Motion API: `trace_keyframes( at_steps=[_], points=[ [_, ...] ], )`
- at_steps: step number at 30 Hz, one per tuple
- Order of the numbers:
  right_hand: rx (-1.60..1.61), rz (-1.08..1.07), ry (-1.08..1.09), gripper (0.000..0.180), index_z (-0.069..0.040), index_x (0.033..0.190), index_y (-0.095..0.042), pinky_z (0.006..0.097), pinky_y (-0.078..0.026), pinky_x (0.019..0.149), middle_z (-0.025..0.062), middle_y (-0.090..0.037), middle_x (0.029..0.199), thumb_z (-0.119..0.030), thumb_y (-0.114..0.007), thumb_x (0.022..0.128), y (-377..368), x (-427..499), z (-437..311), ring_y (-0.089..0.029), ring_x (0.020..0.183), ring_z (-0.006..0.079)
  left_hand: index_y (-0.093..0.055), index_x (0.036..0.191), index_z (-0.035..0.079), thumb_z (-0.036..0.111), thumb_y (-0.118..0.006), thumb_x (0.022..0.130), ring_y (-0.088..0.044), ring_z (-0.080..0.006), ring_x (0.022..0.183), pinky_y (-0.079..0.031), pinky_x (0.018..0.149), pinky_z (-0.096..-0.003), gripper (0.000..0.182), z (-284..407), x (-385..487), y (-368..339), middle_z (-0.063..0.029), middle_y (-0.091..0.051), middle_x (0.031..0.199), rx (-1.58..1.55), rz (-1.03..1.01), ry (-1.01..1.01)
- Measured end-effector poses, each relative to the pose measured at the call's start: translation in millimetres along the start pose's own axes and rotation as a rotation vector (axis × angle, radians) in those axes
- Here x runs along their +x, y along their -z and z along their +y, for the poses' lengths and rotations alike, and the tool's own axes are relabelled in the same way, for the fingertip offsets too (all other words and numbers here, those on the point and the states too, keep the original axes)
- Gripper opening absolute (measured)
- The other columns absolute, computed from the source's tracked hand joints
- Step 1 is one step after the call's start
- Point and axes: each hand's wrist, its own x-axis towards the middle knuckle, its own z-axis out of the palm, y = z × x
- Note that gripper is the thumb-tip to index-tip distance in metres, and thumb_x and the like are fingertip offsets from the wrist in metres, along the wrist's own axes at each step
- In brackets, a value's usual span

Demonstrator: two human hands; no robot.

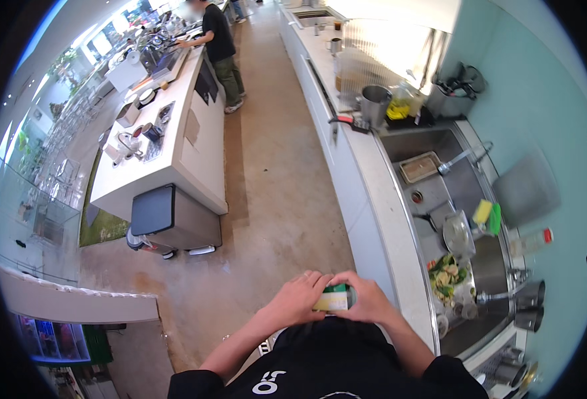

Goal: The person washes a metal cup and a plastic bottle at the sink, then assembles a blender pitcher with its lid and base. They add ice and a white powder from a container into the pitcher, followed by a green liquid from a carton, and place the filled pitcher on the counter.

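Close to my body, a small container (332, 301) with a green top part and a yellow and white label sits between my hands. My left hand (299, 296) grips its left side, fingers curled over the top edge. From the right, my right hand (366, 300) wraps around its other end, thumb underneath. Fingers hide both ends, so I cannot tell its exact shape. To my right is a steel sink (488, 294), which holds food scraps (447, 279) and a bowl (457, 235).
A white counter edge (398, 259) runs along my right. Ahead on the left stand a pedal bin (194, 219) and a white island counter (174, 159). A person in dark clothes (221, 50) works farther along it. Red-handled kitchenware (351, 122) overhangs the right counter.
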Motion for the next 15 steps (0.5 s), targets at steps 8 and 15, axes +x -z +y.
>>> trace_keyframes(
  at_steps=[8, 15],
  points=[
    [0.268, 0.003, 0.072, 0.079, -0.008, 0.138, -0.059, 0.0408, -0.056, 0.118, 0.0097, -0.075, 0.136, -0.015, -0.106, 0.075, 81.3, 317.9, 54.2, -0.073, 0.131, 0.0245, -0.067, 0.134, 0.01, 0.037, -0.089, 0.088, -0.076, -0.037, 0.098, -0.06, 0.079, -0.0493, 0.058, -188.2, 175.3, 157.8, -0.0132, -0.072, 0.112, 0.114, 0.227, 0.036],
    [0.087, 0.322, -0.318, 0.081, 0.0, 0.161, -0.054, 0.0451, -0.052, 0.122, 0.0199, -0.07, 0.151, -0.029, -0.092, 0.095, 124.3, 446.4, 166.0, -0.068, 0.141, 0.0338, -0.069, 0.131, 0.009, 0.041, -0.087, 0.089, -0.076, -0.0365, 0.097, -0.06, 0.079, -0.0504, 0.056, -394.4, 413.3, 304.3, -0.0125, -0.072, 0.112, 0.269, 0.124, -0.081]
  ],
)
